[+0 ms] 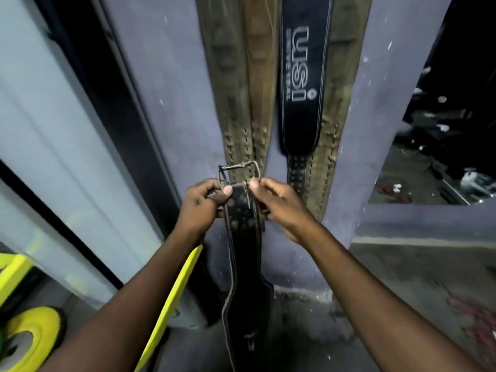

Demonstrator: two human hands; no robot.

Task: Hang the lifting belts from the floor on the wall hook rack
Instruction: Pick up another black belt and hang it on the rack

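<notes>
Leather on this worn black studded lifting belt (pixel 243 253) looks thick and stiff, fairly heavy, dangling toward the floor in front of the belts on the wall (pixel 298 84). Left hand (pixel 200 208) and right hand (pixel 281 204) pinch its metal wire buckle (pixel 239 170) end, probably the best grab point.

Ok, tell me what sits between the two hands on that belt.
In the head view, the black belt's studded strap end and the wire buckle lie between the left hand and right hand; both grip it.
</notes>
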